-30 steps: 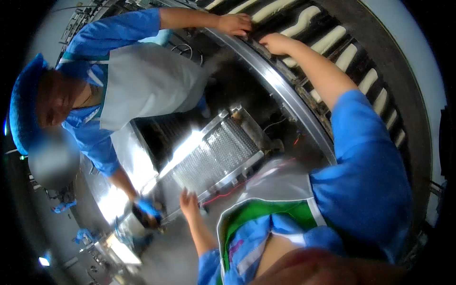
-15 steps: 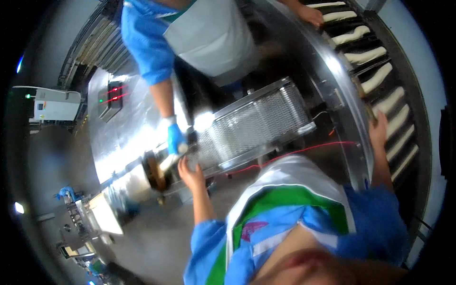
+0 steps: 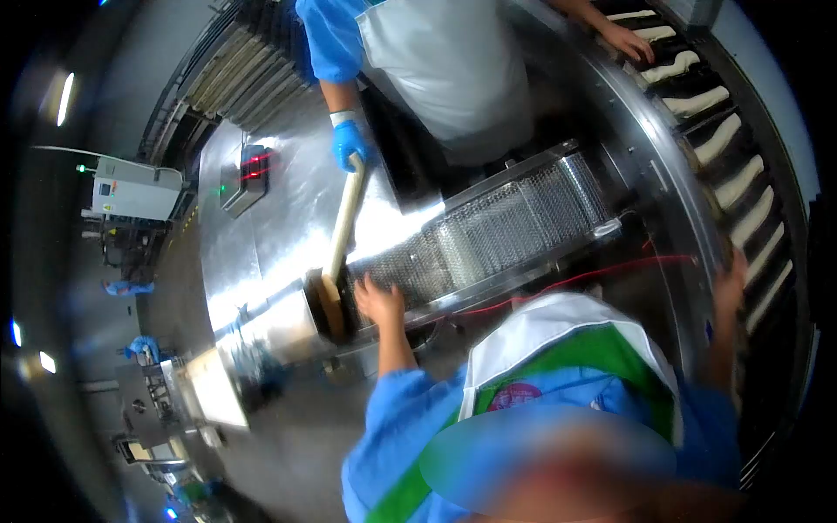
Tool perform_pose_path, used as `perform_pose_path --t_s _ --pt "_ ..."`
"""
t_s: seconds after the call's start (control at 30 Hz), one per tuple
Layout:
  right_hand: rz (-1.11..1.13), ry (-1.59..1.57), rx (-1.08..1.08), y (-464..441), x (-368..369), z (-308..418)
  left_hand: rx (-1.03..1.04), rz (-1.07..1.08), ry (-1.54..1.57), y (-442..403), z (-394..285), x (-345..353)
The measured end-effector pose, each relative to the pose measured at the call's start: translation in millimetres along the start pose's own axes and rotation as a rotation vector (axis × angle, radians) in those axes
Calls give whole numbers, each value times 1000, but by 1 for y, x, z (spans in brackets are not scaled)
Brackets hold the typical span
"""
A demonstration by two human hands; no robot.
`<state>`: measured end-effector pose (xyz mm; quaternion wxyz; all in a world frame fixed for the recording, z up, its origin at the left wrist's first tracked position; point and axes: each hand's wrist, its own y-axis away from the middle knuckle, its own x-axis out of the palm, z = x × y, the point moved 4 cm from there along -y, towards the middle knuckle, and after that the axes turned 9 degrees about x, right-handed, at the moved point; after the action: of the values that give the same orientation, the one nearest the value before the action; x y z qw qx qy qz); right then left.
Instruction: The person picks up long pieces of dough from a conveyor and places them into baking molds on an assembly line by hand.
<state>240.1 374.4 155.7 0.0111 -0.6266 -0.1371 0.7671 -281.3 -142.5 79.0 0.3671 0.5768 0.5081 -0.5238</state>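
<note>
My left hand (image 3: 380, 302) is open, its fingers spread beside the near left end of the mesh conveyor belt (image 3: 497, 231). Nothing is in it. Just beyond those fingers, a long pale dough strip (image 3: 346, 213) slants up from the brownish end piece (image 3: 328, 301) of the conveyor. The strip's upper end is held by a co-worker's blue-gloved hand (image 3: 349, 145). Off to the right, my right hand (image 3: 731, 281) is at the edge of the dark rack, near the pale dough pieces (image 3: 751, 218). Its fingers are blurred and partly hidden.
A co-worker in a white apron (image 3: 445, 70) stands across the conveyor, a bare hand (image 3: 629, 42) by the rack. A steel table (image 3: 288, 200) carries a device with a red display (image 3: 253, 170). A red cable (image 3: 602, 264) runs below the belt. A curved steel rim (image 3: 649, 139) borders the rack.
The co-worker's gloved hand has moved up and away from my left hand, drawing the dough strip out long. My left hand stays by the belt's end. The whole view has shifted.
</note>
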Motion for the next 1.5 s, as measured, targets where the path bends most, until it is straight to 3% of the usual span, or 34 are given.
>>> perform_pose_path --t_s 0.1,0.37,0.5,0.7,0.83,1.1,1.17,1.23,1.3,1.37,1.5 --pt "-95 16 -59 3 14 -18 -75 44 40 9 3 5" --pt "-142 84 112 -18 30 -44 -212 68 75 27 -12 3" --pt "-24 135 207 -31 30 -39 -229 79 46 41 -21 1" --pt "34 25 133 -45 51 -18 -281 32 6 65 -8 -3" --pt "120 90 216 -44 31 11 -328 17 15 77 -12 -2" --pt "34 119 115 -50 12 30 -315 32 -18 76 -22 -8" --pt "-18 -185 -312 -65 12 51 -309 50 -37 73 -28 -12" --pt "86 -335 -518 -68 -65 144 -306 58 -25 69 -37 -16" --pt "-121 -450 -867 -62 -151 215 -321 108 -37 63 -52 -22" --pt "-261 -690 -1360 -58 -230 250 -294 97 -6 59 -48 -14" --pt "-229 -709 -1628 -37 -290 284 -256 30 -1 53 -55 -12"
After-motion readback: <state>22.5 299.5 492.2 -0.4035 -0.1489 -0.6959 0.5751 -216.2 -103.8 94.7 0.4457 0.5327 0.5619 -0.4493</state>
